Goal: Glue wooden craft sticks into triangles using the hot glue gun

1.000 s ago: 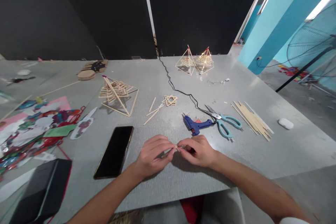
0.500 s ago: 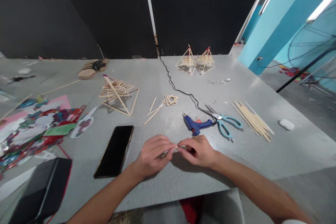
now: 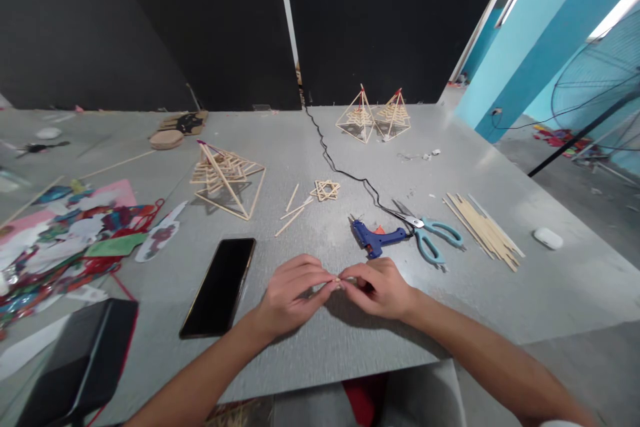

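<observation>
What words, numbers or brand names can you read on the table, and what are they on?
There are none I can read.
Phone: dark screen, no text showing.
Blue glue gun: any marking is too small and blurred.
White case: no letters I can make out.
Paper cutout: coloured patches, too blurred to show any words.

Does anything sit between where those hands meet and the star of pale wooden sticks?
Nothing visible: bare grey table stretches from the meeting fingertips to the star. The blue plastic glue gun lies right of that path, loose pale sticks left.
</observation>
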Motion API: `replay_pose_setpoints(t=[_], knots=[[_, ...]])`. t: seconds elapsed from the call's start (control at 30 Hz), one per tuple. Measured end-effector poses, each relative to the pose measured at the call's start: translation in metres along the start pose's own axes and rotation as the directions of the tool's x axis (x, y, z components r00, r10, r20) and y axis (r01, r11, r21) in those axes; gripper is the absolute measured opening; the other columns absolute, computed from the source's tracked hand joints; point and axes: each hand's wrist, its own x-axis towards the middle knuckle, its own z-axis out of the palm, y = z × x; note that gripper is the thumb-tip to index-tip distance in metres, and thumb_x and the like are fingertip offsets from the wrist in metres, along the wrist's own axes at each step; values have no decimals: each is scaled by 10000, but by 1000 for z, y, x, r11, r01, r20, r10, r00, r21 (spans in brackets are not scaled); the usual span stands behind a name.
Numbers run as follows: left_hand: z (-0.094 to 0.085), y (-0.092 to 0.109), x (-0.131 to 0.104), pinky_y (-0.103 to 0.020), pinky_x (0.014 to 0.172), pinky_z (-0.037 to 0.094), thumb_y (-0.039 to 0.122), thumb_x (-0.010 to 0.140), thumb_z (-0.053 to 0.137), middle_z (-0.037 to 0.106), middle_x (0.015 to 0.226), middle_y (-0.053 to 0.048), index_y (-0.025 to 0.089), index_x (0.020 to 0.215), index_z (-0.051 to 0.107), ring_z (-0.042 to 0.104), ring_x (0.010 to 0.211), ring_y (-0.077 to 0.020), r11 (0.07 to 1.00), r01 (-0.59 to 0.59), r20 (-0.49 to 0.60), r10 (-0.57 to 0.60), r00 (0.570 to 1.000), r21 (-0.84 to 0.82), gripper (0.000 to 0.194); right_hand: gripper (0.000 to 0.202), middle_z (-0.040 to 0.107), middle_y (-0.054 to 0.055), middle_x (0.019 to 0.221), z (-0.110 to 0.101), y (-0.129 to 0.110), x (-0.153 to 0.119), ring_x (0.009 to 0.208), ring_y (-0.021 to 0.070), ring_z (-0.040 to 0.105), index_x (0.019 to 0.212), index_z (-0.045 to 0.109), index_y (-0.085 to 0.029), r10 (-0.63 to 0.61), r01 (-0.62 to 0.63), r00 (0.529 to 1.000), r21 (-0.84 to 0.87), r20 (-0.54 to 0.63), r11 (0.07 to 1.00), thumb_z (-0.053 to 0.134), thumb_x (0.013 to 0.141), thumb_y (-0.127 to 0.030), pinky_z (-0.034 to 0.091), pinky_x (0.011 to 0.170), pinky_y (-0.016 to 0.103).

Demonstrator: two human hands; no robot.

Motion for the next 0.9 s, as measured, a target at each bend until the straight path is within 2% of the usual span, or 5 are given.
replay_pose_setpoints(t=[0.37, 0.53, 0.63, 0.77, 0.9], knots=[[-2, 3, 1, -316, 798, 625, 41, 946, 790, 842, 889, -42, 202, 1101, 774, 744, 810, -182, 998, 21, -2, -21, 1000, -51, 224, 91, 630, -63, 580, -3, -1, 1, 490, 101, 549, 1039, 749, -209, 51, -54, 998, 79, 38, 995, 676, 1038, -263, 394, 580, 251], [-3, 2, 1, -329, 831, 619, 131, 1015, 721, 845, 932, -55, 213, 1128, 807, 754, 855, -188, 982, 133, -3, -135, 991, -134, 164, 76, 570, -81, 538, -3, -5, 3, 454, 87, 474, 971, 758, -225, 218, -216, 976, 203, 14, 955, 713, 986, -285, 358, 532, 241], [-7, 1, 3, -327, 812, 598, 207, 1117, 566, 840, 970, -78, 199, 1169, 816, 751, 887, -194, 938, 293, -20, -302, 953, -186, 255, 160, 515, -86, 531, -6, -5, 7, 453, 89, 439, 978, 734, -219, 411, -382, 911, 304, -37, 873, 688, 1025, -365, 334, 495, 229], [-14, -3, 3, -310, 731, 563, 257, 1189, 354, 826, 920, -74, 193, 1167, 836, 714, 818, -185, 849, 461, -70, -492, 868, -260, 486, 409, 384, -105, 531, -12, 1, 15, 448, 91, 325, 951, 675, -225, 630, -532, 772, 460, -79, 711, 641, 1033, -623, 273, 455, 239], [-15, -5, 2, -319, 730, 574, 379, 1166, 485, 817, 882, -78, 190, 1101, 865, 717, 789, -195, 791, 528, -58, -570, 820, -309, 429, 541, 329, -120, 524, -13, 6, 19, 443, 86, 237, 952, 649, -231, 747, -586, 662, 575, -67, 571, 670, 950, -771, 198, 425, 242]])
